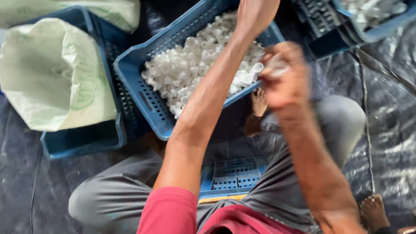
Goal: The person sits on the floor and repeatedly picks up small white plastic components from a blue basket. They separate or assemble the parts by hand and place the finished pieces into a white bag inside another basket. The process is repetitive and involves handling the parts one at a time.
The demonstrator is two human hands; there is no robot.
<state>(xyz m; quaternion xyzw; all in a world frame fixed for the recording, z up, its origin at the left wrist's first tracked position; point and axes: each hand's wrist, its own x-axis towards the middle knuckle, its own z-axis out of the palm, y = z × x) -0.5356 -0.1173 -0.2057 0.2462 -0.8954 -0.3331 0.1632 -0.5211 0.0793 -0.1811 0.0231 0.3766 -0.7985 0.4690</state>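
The left hand (255,15) is reaching over the blue crate (134,69) of white plastic caps (195,69); its fingers are cut off. The blurred right hand (284,80) is curling around white caps at the crate's near edge.

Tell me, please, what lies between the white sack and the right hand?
In the head view, between the white sack and the blurred right hand lie a blue crate heaped with small white plastic parts and the left forearm crossing it.

Left hand (253,15) over blue crate (143,93) of white caps (190,69) — right hand (284,80) blurred.
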